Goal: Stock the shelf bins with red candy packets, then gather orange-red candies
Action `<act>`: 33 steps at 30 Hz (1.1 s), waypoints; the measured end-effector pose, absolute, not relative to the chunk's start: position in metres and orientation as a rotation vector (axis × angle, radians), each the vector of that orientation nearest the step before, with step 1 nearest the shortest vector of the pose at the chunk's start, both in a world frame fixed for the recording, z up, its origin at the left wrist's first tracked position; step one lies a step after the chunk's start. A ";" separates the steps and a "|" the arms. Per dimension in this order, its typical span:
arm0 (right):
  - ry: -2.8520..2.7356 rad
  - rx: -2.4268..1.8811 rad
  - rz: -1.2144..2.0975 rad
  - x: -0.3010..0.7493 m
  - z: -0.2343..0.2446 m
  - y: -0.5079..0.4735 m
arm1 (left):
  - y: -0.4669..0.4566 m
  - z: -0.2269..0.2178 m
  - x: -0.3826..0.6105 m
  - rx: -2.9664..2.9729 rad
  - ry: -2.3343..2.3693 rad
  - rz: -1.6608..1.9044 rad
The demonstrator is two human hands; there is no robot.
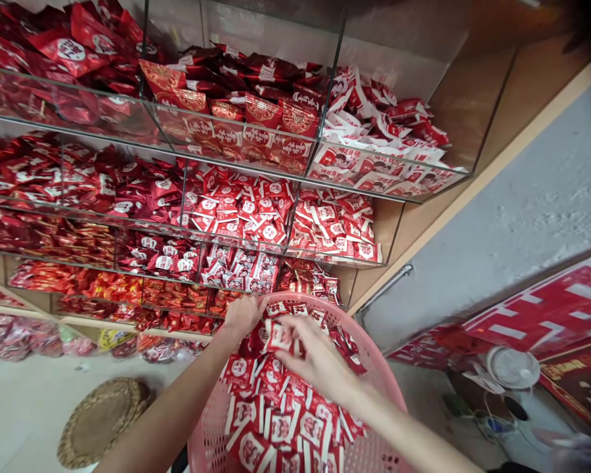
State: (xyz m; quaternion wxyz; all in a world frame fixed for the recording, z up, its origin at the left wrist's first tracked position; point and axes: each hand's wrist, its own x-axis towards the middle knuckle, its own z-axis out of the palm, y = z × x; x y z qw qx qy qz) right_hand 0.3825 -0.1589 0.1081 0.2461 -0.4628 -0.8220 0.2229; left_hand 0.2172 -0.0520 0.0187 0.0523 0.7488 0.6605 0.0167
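A pink perforated plastic basket [374, 348] stands in front of me, filled with small red-and-white candy packets [280, 427]. My left hand [243, 315] is closed over the basket's far rim, on its left side. Inside the basket, toward the far end, my right hand [312, 358] pinches one red-and-white candy packet [278, 336] between thumb and fingers. More packets lie right below that hand, some of them a darker red.
Tiered shelves [394, 226] with clear-fronted compartments of red packets rise beyond the basket. A round woven stool [103, 420] is on the floor at left. Bagged goods [29, 335] line the bottom shelf. At right are a grey wall [517, 197] and a white fan [512, 368].
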 end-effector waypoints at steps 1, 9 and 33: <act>-2.334 -1.256 0.665 0.376 0.097 -0.165 | -0.052 0.018 0.217 2.282 2.010 0.054; -2.762 -1.167 0.661 0.335 0.028 -0.189 | -0.053 0.020 0.216 2.285 2.005 0.081; -2.269 -1.503 -0.581 0.453 0.209 0.000 | -0.050 0.014 0.213 2.250 1.981 0.125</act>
